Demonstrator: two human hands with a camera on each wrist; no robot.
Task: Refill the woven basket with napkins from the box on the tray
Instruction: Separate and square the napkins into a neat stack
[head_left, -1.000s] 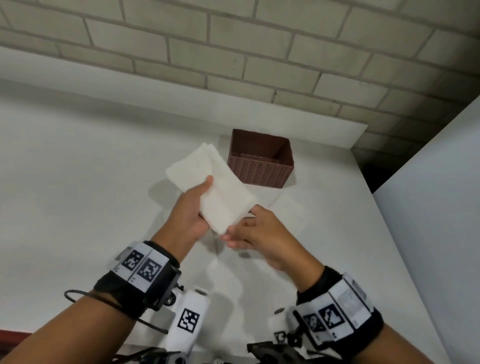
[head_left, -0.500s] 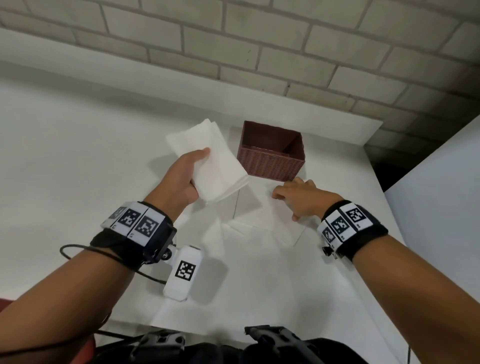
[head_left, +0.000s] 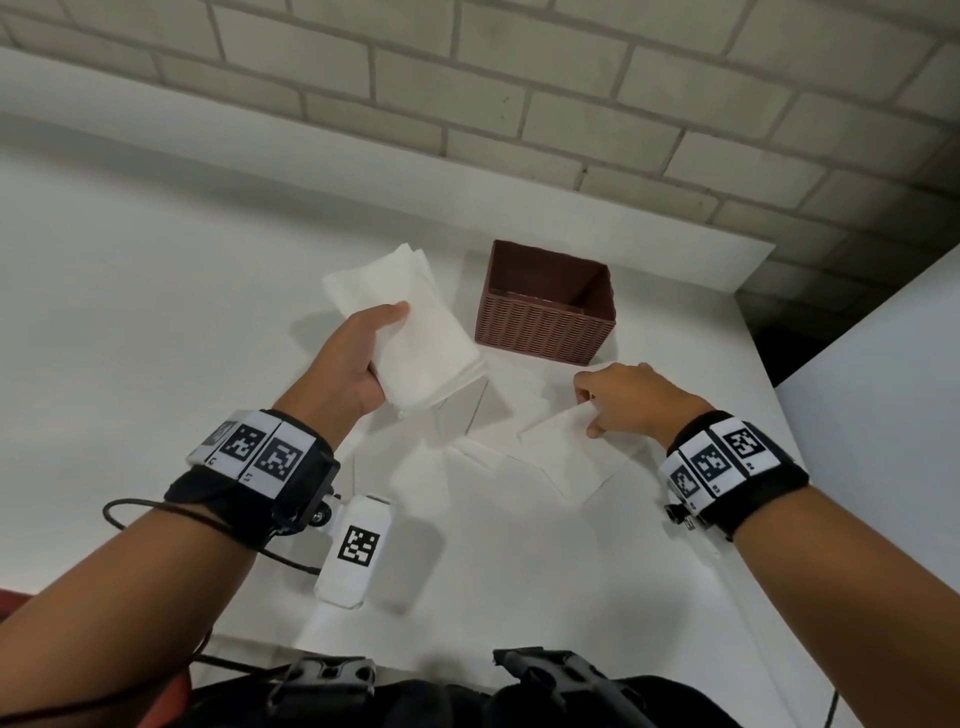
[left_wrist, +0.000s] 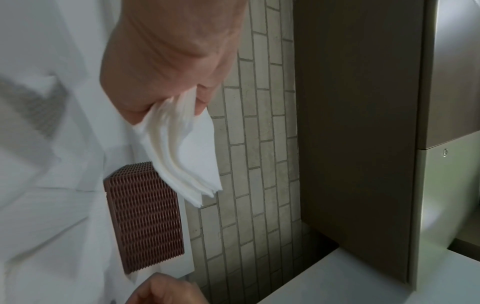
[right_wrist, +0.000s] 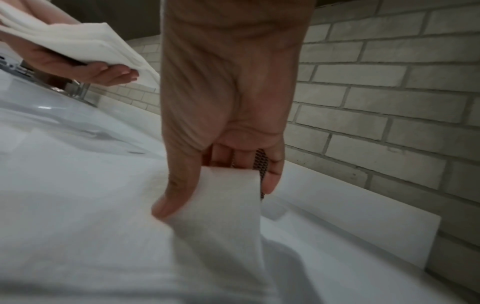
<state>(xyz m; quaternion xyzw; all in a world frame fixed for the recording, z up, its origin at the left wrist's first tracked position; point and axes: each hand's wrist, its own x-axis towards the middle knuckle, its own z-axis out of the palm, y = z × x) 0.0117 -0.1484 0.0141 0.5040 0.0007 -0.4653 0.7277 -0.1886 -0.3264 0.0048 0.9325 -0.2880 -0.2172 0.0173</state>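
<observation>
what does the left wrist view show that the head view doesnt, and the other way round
Only the left wrist view shows the fanned layered edges of the napkin stack in the left hand's grip, and a dark panel beside the brick wall. Only the head view shows the woven basket's interior, where no napkins show, and the right hand pinching a single napkin. Both show the stack, the basket and the brick wall.

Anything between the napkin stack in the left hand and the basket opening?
Nothing visible. The left hand holds the napkin stack in the air just left of the woven basket, whose top is open and looks empty. The right hand pinches another napkin nearer the person, off that path.
</observation>
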